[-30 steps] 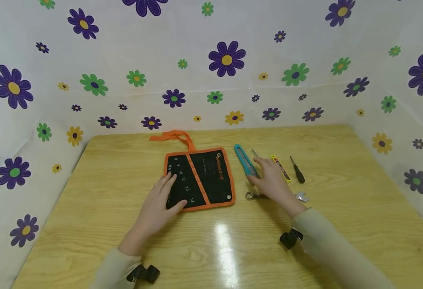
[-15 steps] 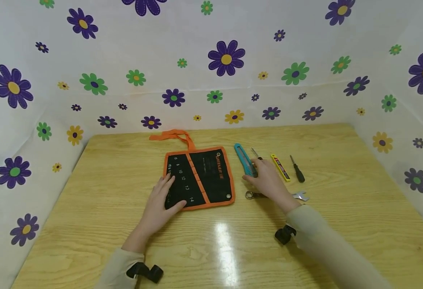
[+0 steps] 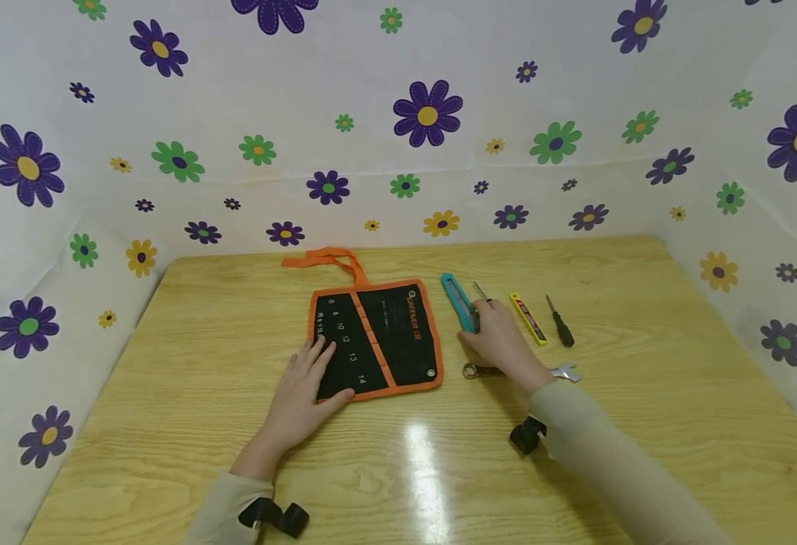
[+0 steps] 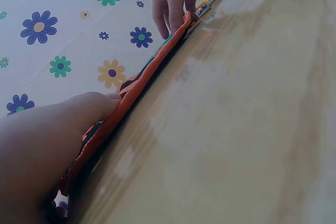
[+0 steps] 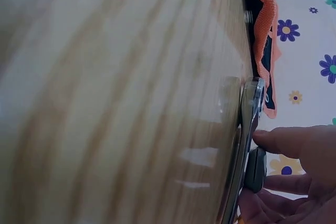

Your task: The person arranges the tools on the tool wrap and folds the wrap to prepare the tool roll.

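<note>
A black tool pouch [image 3: 398, 325] with orange edging and printed sizes lies flat, unrolled on the table. My left hand [image 3: 299, 397] rests on its left part with fingers spread, the thumb [image 4: 100, 104] lying along the near edge in the left wrist view. To the right of the pouch, my right hand [image 3: 503, 344] pinches the near end of a teal utility knife [image 3: 456, 294] between thumb and fingers. That dark knife end [image 5: 255, 170] shows between the fingertips in the right wrist view. Beneath the hand lies a combination wrench [image 3: 567, 372], its middle hidden.
Next to the knife is a slim screwdriver [image 3: 481, 291], its handle hidden by the right hand. Further right lie a yellow narrow case [image 3: 527, 318] and a black-handled screwdriver [image 3: 561, 329]. An orange tie strap [image 3: 333, 257] trails behind the pouch. Flower-printed cloth [image 3: 371, 144] surrounds the table.
My right hand has shifted slightly left, and its thumb and fingers have closed on the near end of the utility knife. The left hand stays on the pouch.
</note>
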The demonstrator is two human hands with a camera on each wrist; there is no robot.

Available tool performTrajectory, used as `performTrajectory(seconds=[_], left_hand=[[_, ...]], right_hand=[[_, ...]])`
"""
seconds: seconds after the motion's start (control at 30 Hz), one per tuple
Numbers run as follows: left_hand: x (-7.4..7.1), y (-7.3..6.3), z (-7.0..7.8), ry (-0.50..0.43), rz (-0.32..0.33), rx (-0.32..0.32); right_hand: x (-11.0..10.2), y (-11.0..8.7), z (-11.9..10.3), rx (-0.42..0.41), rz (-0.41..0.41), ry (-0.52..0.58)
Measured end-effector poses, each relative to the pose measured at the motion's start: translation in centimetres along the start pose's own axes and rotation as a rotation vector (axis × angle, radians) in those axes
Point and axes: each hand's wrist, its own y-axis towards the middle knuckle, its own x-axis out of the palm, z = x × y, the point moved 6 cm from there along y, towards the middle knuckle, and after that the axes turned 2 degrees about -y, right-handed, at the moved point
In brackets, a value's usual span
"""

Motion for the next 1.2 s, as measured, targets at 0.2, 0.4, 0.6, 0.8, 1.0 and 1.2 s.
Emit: performTrajectory(seconds=[0.2, 0.4, 0.6, 0.8, 1.0, 1.2], left_hand=[[0.1, 0.1, 0.1, 0.004, -0.006, 0.008], [0.1, 0.1, 0.0, 0.009, -0.017, -0.001], [0.1, 0.2, 0.0, 0.007, -0.019, 0.002], [0.0, 0.2, 0.0, 0.011, -0.018, 0.008], [0.0, 0.1, 0.1, 0.007, -0.011, 0.01], [0.0, 0.1, 0.0, 0.011, -0.01, 0.013]], right_hand=[[-0.2, 0.1, 0.0, -0.001, 0.02, -0.019], [-0.9, -0.5, -0.3, -0.005, 0.07, 0.017], [-2.7, -1.8, -1.0, -0.077, 0.224, 0.114], [-4.8, -3.3, -2.5, -0.242, 0.401, 0.142], [-5.8, -4.3, -3.2, -0.343, 0.481, 0.15], [-6.3, -5.3, -3.9, -0.498, 0.524, 0.177]])
